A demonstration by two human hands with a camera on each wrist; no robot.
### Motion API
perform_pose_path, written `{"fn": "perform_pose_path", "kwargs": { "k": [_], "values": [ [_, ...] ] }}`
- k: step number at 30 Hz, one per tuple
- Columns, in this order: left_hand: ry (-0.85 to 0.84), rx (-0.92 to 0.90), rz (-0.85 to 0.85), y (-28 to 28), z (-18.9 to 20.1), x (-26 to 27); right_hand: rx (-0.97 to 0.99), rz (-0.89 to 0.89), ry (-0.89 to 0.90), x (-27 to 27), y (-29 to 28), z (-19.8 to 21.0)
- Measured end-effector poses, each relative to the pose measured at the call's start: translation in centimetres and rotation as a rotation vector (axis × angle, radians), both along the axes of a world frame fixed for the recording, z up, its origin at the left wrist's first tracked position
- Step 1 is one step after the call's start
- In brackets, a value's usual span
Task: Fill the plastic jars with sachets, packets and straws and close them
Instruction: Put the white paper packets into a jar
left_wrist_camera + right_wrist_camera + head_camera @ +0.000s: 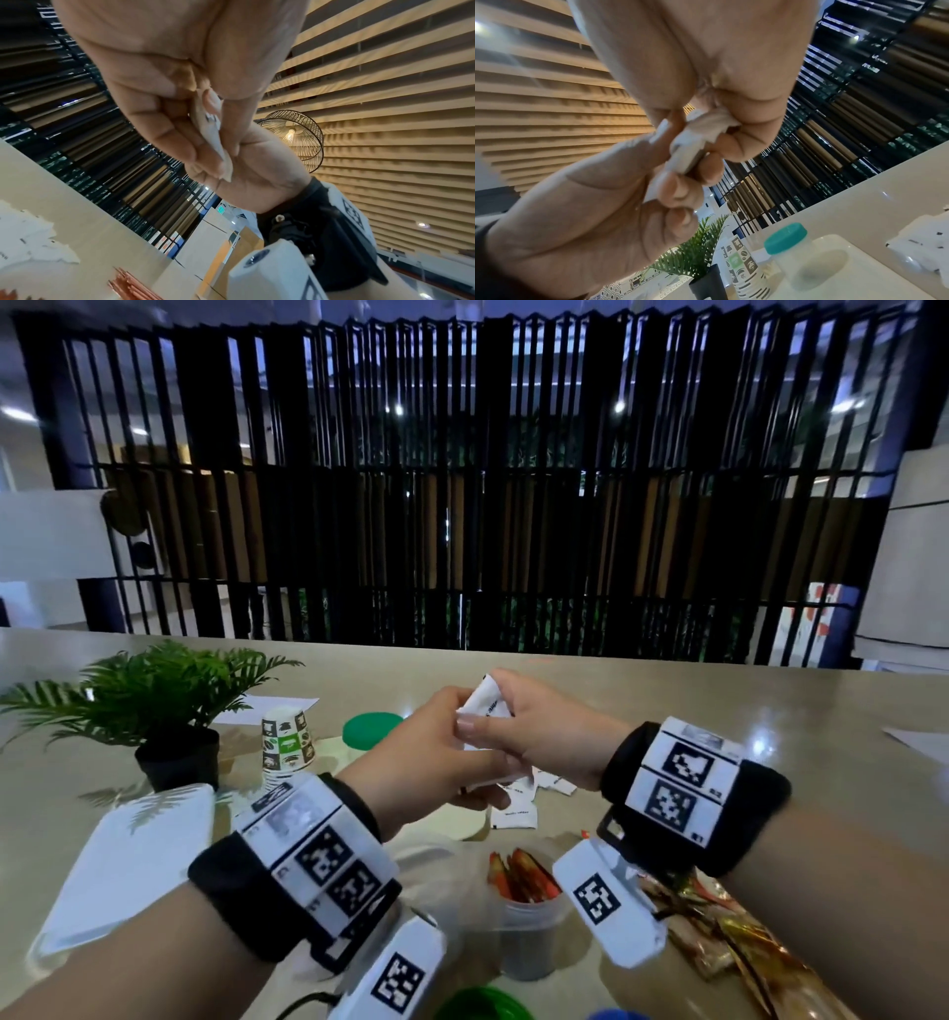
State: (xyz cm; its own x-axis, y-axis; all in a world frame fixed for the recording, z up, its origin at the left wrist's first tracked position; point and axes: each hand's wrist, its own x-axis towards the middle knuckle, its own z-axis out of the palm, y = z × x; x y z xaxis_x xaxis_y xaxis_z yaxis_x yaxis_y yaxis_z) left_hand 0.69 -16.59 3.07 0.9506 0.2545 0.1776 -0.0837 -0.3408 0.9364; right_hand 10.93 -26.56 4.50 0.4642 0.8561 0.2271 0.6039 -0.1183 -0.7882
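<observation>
Both hands are raised over the table and hold a small bunch of white sachets between them. My left hand grips the bunch from below, fingers curled round it. My right hand pinches its top. In the left wrist view the sachets sit between my left fingers. The right wrist view shows the crumpled sachets under my right hand. An open clear jar holding red sachets stands below my wrists. A jar with a green lid stands farther off.
Loose white sachets lie on the table beyond the open jar. Gold and brown packets lie at the right. A paper cup, a potted plant and a white tray stand at the left. A green lid lies at the near edge.
</observation>
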Motion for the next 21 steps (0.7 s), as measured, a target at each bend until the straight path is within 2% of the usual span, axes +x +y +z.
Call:
{"fn": "perform_pose_path", "kwargs": {
  "k": [5, 9, 15, 18, 21],
  "values": [
    [0.01, 0.022, 0.033, 0.2, -0.9, 0.2, 0.017, -0.05, 0.14, -0.4, -0.9, 0.2],
    [0.029, 0.036, 0.03, 0.4, -1.4, 0.1, 0.098, -0.08, 0.122, 0.4, -1.3, -0.3],
    [-0.016, -0.056, 0.007, 0.4, -1.9, 0.0, 0.245, -0.092, 0.236, 1.5, -1.3, -0.5],
    [-0.011, -0.11, -0.004, 0.4, -2.1, -0.1, 0.272, -0.106, 0.225, 1.6, -1.2, -0.5],
    [0.005, -0.138, 0.011, 0.6, -2.4, 0.0, 0.407, -0.152, 0.225, 1.7, -1.2, -0.1]
  ]
}}
